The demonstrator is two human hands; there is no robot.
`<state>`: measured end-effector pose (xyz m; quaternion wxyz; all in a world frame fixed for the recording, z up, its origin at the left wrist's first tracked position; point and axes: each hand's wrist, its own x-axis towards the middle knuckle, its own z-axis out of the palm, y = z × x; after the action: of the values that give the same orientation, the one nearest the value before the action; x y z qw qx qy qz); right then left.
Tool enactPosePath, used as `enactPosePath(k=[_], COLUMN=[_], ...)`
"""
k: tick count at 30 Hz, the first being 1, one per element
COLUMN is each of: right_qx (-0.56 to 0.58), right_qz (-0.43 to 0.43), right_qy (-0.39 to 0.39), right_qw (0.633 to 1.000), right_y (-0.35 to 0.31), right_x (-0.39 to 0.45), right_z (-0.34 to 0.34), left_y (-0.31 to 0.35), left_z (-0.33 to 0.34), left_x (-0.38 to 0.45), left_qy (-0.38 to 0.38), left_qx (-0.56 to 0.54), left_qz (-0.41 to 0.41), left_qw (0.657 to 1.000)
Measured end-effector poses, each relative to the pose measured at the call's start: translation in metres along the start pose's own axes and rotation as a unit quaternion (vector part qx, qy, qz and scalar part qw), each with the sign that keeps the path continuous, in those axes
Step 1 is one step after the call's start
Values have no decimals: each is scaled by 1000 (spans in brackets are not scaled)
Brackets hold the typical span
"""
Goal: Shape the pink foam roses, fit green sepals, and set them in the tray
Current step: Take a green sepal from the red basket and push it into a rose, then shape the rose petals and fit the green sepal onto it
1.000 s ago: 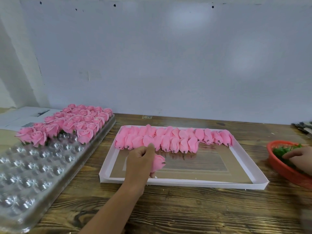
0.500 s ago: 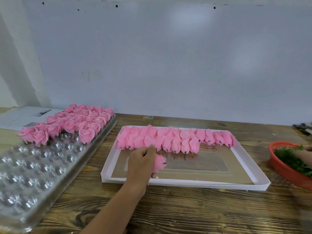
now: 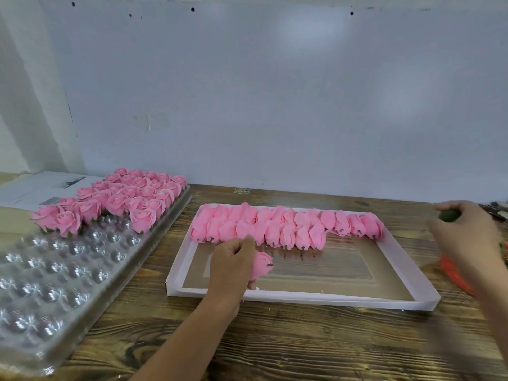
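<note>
My left hand grips a closed pink foam rose bud over the white shallow box in the middle of the table. Two rows of unshaped pink buds lie along the box's far side. My right hand, blurred, is raised at the right and pinches a green sepal. At the left, a clear plastic cavity tray holds several finished open roses with green sepals in its far rows.
An orange-red basket sits at the right edge, mostly hidden behind my right hand. Papers lie at the back left by the wall. Dark tools show at the far right. The table is dark wood.
My right hand has lifted out of the orange-red basket with a green sepal and moved left and up. My left hand still holds the bud in the same place.
</note>
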<state>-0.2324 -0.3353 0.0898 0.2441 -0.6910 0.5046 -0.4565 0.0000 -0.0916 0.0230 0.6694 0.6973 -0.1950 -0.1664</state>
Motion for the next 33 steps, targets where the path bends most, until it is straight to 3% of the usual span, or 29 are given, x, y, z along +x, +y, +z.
enactPosePath(k=[7, 11, 22, 33], right_qx=[144, 271, 240, 193], right_qz=[-45, -13, -95, -107], right_qy=[-45, -134, -343, -321], right_qw=[988, 953, 903, 921], right_y=[-39, -51, -41, -34], right_x=[-50, -86, -141, -145], right_z=[53, 85, 103, 102], left_y=[0, 0, 1, 3], left_z=[0, 0, 0, 0], left_x=[0, 0, -1, -2], left_qy=[3, 0, 0, 0], left_qx=[3, -1, -5, -8], left_qz=[-2, -5, -11, -15], left_qw=[1000, 1000, 1000, 1000])
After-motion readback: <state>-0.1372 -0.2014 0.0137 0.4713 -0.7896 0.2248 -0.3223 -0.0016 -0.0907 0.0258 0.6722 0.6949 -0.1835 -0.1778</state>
